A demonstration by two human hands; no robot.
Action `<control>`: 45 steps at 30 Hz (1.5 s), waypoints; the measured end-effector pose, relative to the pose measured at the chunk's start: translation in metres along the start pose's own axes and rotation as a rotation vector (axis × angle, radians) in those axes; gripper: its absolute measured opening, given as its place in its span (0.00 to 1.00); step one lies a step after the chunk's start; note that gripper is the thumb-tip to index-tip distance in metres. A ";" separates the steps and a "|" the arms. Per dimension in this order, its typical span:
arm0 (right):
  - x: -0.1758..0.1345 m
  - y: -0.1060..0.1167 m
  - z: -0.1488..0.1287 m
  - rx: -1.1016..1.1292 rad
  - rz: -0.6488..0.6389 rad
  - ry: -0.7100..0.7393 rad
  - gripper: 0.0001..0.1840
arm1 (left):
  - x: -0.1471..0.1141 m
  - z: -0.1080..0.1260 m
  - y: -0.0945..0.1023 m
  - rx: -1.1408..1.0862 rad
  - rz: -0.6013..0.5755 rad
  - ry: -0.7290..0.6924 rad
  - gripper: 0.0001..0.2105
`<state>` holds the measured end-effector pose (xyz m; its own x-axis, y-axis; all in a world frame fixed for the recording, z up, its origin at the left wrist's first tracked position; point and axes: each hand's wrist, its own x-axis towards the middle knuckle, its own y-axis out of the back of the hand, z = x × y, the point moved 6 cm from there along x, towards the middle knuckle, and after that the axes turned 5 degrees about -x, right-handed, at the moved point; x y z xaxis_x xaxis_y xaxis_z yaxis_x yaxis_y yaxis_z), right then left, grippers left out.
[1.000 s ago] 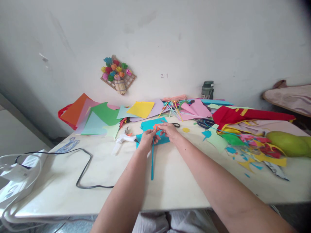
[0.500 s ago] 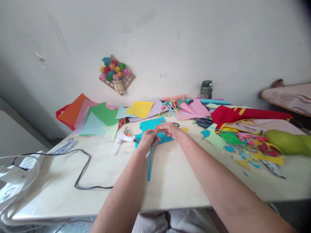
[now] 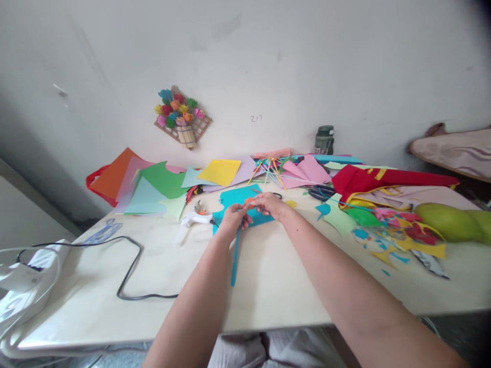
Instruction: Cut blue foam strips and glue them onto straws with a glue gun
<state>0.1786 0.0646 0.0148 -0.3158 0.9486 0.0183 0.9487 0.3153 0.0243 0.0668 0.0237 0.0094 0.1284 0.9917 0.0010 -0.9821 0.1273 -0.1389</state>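
Note:
Over the blue paper sheet in the middle of the table, my two hands meet. My left hand is closed around a thin blue paper stick, whose lower end points toward me. A small piece of orange paper sits at the stick's upper end, between the hands. The fingers of my right hand pinch this orange piece; how it joins the stick is hidden by the fingers. Just left of the hands lies a white glue gun. Behind my right hand shows a black scissors handle.
Coloured paper sheets lie along the wall, with finished paper-straw sticks among them. Paper scraps, a red cloth and green fruit are at right. A black cable and power strip lie left.
The whole scene has shifted slightly left in the view. Both hands keep almost the same pose, and a little more of the orange paper shows between the fingers.

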 end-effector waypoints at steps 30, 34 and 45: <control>0.000 0.002 0.000 -0.064 0.023 0.019 0.08 | -0.001 0.000 -0.002 0.035 -0.021 0.002 0.11; -0.003 0.001 -0.005 -0.015 -0.025 0.046 0.12 | 0.001 -0.001 0.000 0.037 -0.004 -0.004 0.11; -0.005 0.001 -0.010 -0.136 0.060 0.047 0.08 | -0.002 0.003 -0.002 0.070 -0.014 0.002 0.14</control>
<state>0.1811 0.0599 0.0245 -0.2626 0.9623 0.0709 0.9557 0.2492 0.1569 0.0677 0.0212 0.0129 0.1428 0.9897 0.0006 -0.9874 0.1425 -0.0688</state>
